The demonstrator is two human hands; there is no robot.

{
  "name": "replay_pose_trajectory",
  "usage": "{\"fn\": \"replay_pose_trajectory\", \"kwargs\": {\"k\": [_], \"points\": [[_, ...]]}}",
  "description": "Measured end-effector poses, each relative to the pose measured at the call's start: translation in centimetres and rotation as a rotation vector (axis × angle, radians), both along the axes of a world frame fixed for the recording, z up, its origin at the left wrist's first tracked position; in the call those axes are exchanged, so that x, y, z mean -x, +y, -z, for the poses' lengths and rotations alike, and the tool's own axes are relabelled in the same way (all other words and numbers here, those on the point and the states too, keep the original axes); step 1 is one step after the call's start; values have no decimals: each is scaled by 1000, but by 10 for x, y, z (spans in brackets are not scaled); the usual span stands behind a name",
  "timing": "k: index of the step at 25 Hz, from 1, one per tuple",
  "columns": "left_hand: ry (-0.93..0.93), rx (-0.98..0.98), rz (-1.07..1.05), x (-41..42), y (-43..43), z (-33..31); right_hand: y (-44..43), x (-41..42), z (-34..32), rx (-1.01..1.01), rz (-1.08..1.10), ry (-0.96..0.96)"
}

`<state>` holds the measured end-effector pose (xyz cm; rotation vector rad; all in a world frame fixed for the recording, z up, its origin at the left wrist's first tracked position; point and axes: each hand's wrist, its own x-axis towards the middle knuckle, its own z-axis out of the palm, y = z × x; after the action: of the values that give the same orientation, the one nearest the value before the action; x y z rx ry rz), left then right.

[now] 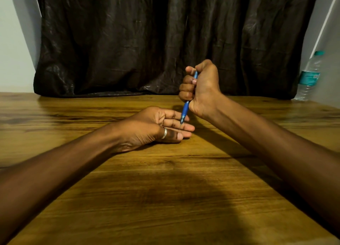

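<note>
Right hand (202, 90) fists a pen (184, 110) over the left hand (152, 128).
Right fingers (185, 87) curl round the blue pen, tip pointing to 6 o'clock, close above the left fingers (173, 115), which lie straight on the bench (165, 189), holding nothing. Bottle (309, 77) at 2 o'clock.

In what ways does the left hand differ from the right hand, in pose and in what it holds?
The left hand lies on the wooden table with its fingers stretched out; the right hand is raised and curled into a fist. The right hand grips a blue pen, tip pointing down at the left hand, which holds nothing that shows. The left hand wears a ring; the right shows none. Both forearms are bare.
</note>
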<state>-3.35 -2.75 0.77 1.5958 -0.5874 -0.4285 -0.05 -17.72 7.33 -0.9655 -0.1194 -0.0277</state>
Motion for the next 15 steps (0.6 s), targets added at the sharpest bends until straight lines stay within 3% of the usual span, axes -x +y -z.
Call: {"fn": "replay_pose_trajectory", "kwargs": {"k": [15], "points": [[15,27,-30,1,-2,0,2,1,1,6,3,6]]}}
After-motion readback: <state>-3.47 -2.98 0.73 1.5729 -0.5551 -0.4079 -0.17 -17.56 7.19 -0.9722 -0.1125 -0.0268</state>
